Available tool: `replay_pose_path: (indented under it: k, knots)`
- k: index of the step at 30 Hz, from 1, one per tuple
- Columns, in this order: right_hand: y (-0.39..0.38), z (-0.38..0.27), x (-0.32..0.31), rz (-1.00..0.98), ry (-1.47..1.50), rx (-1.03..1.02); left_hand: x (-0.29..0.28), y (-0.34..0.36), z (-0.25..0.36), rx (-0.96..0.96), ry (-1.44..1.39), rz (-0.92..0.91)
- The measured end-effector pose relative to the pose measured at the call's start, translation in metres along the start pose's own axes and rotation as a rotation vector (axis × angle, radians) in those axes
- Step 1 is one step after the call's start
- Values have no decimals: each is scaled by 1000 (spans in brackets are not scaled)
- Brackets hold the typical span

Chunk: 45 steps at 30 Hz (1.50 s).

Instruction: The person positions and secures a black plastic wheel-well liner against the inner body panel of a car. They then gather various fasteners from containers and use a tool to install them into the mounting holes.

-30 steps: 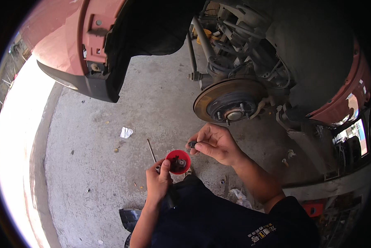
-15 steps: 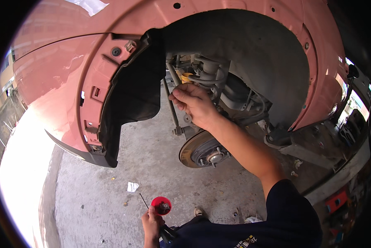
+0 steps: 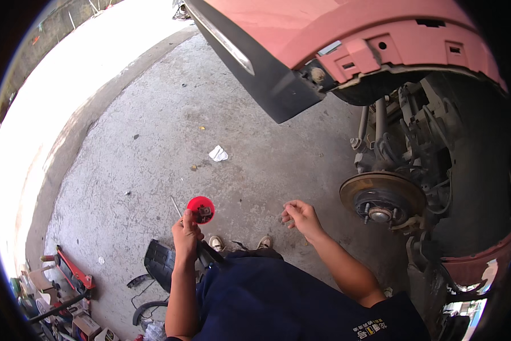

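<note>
My left hand (image 3: 186, 234) grips a small red cup (image 3: 201, 208) over the concrete floor (image 3: 153, 142); my right hand (image 3: 301, 217) pinches something tiny, unclear what. Tilting the cup could spill its contents.

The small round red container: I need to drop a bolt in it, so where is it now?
In the head view the small round red container sits left of centre, held up in the left hand over the concrete floor, apart from the right hand.
</note>
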State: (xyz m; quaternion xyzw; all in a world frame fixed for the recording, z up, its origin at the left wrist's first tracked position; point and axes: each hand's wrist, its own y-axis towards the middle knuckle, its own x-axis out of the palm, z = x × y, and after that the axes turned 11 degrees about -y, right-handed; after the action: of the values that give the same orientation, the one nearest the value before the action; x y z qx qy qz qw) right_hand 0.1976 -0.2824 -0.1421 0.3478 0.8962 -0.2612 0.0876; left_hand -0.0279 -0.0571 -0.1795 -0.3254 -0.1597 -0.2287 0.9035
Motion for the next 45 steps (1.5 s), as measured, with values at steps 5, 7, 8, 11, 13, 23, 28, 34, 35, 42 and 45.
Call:
replay_pose_path:
  k: [5, 7, 8, 11, 13, 23, 28, 34, 35, 42, 45]
  knots:
    - [13, 82, -6, -90, -166, 279, -93, 1, -14, 76, -161, 355]
    - [13, 113, -9, -61, -265, 394, -109, 1, -22, 65, -208, 413]
    - [13, 126, -11, -74, -294, 404, -115, 3, -26, 57, -237, 436]
    - [23, 157, -7, -112, -436, 578, -137, 23, -50, 30, -341, 488]
    - [38, 175, 5, -138, -520, 581, -147, 38, -67, 33, -331, 535]
    - [275, 472, 221, -465, -872, 495, -306, 179, -237, 283, -293, 896]
    - [423, 667, 341, -246, -1248, 313, -380, 244, -353, 323, -297, 966]
    - [431, 713, 401, -416, -1209, 92, -381, 260, -423, 174, -173, 955]
    - [426, 710, 401, -415, -1174, 43, -379, 259, -426, 149, -169, 936]
    - [350, 592, 328, -517, -626, 299, -289, 237, -334, 65, -222, 757]
    - [297, 467, 305, -614, -451, 577, -248, 199, -258, 91, -357, 658]
